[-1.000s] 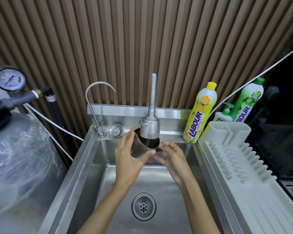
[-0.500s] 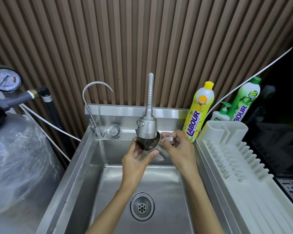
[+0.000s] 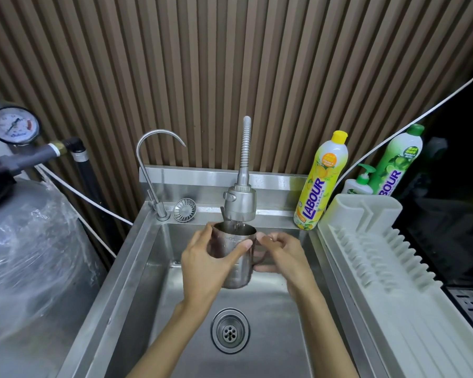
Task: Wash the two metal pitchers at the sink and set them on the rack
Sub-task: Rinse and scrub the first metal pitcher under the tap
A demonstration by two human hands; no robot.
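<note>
So the metal pitcher (image 3: 236, 257) is upright right under the spray tap (image 3: 240, 204), its mouth just below the nozzle. Left hand (image 3: 205, 264) wraps its body, thumb across the front. Right hand (image 3: 280, 255) grips the handle. The white rack (image 3: 380, 268) sits to the tap's right, well apart.

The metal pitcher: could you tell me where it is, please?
Head view: the metal pitcher is centre frame, upright under the spray faucet, held by the left hand and right hand.
</note>
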